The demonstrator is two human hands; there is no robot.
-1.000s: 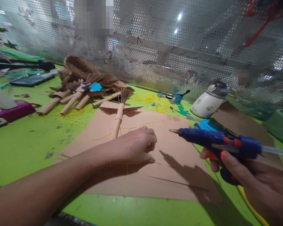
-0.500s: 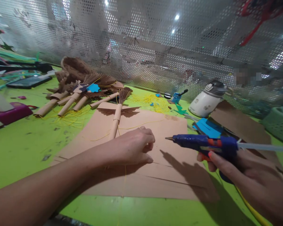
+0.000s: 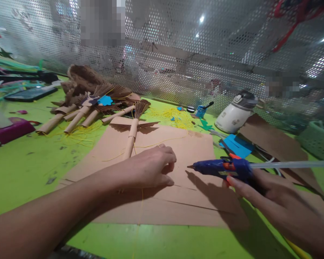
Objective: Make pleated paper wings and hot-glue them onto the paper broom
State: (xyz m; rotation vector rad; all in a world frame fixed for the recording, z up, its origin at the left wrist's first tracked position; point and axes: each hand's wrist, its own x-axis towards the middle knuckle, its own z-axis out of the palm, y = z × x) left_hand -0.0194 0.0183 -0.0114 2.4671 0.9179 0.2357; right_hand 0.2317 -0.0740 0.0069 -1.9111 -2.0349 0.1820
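My left hand point(image 3: 153, 167) rests low over a large brown paper sheet point(image 3: 194, 144), its fingers curled together; whatever they hold, if anything, is hidden. Just beyond it lies a rolled brown paper figure point(image 3: 133, 130) with pleated paper wings and a fanned top. A thin yellow string point(image 3: 162, 143) runs from this figure across the sheet. My right hand point(image 3: 261, 190) grips a blue glue gun point(image 3: 221, 169), whose nozzle points left above the sheet. A clear glue stick point(image 3: 291, 164) sticks out of the gun's back.
More rolled paper figures point(image 3: 79, 118) lie at back left, near a phone point(image 3: 29, 93) and purple object point(image 3: 12, 131). Yellow string point(image 3: 175, 117), a small blue jar point(image 3: 200, 111), a white bottle point(image 3: 233, 115), blue paper point(image 3: 236, 145) and a green basket point(image 3: 317, 140) are behind and right.
My right hand has tilted the glue gun and moved it slightly left, showing the gun's orange part on top. My left hand stays in nearly the same place.
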